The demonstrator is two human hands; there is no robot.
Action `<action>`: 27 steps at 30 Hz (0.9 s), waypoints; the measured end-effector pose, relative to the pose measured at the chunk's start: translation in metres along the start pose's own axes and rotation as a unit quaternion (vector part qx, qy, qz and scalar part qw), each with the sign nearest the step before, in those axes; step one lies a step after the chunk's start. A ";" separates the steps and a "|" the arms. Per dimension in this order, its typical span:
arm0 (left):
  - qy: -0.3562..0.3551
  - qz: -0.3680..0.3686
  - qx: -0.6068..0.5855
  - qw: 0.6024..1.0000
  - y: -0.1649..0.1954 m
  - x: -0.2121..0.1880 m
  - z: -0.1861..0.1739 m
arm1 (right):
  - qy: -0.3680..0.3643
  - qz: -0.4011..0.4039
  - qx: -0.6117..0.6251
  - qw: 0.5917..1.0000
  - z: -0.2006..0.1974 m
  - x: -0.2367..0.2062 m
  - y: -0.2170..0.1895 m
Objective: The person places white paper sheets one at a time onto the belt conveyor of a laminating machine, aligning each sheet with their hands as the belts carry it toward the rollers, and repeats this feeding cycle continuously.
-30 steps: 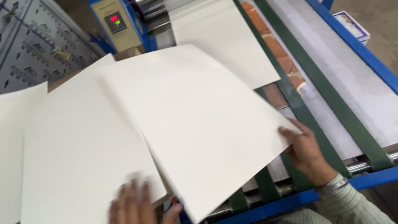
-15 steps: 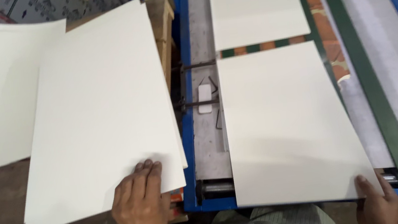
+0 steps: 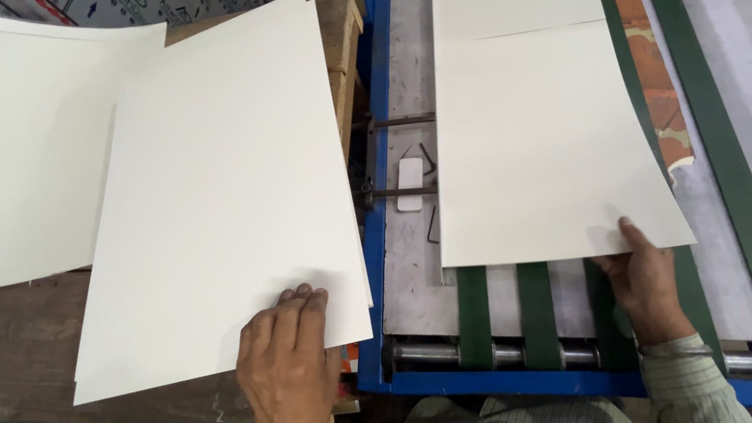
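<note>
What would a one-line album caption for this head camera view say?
Left hand rests on a stack of white sheets; right hand holds a sheet on green conveyor belts.

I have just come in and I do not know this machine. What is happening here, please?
A person feeds large white sheets into a blue belt machine. The right hand holds the near edge of a sheet lying on the green belts. The left hand presses flat on a stack of sheets on the wooden table beside it.
</note>
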State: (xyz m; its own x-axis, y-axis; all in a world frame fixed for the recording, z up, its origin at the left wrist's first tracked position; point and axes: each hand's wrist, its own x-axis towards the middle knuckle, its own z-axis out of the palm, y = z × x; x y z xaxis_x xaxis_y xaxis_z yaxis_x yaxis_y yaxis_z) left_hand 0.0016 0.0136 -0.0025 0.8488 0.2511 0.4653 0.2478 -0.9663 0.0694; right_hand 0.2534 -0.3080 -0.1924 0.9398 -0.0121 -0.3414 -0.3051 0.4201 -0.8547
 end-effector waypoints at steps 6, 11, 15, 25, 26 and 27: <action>-0.012 0.044 -0.106 0.993 -0.045 0.007 -0.032 | -0.049 0.112 -0.073 0.990 0.001 -0.032 0.001; 0.059 -0.037 -0.162 0.984 -0.012 0.008 -0.020 | -0.198 0.112 -0.061 0.972 0.032 -0.082 -0.001; -0.146 0.124 0.012 0.981 0.084 0.017 0.018 | -0.425 0.148 0.107 0.887 0.069 -0.129 0.003; -0.057 0.067 0.004 0.996 0.020 0.017 -0.015 | -0.027 0.014 -0.006 1.000 0.029 -0.053 -0.030; -0.056 0.048 0.024 0.997 0.007 0.022 -0.015 | -0.007 -0.005 -0.014 1.000 0.018 -0.045 -0.032; -0.054 0.029 0.043 0.997 0.001 0.023 -0.013 | 0.037 -0.009 -0.026 0.999 0.006 -0.041 -0.034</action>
State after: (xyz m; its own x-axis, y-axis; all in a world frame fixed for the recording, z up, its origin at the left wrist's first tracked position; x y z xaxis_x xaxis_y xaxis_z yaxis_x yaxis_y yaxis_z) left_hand 0.0153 0.0175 0.0195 0.9071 0.2044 0.3680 0.2324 -0.9720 -0.0331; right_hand 0.2264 -0.3165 -0.1468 0.9316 -0.0872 -0.3528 -0.2980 0.3722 -0.8790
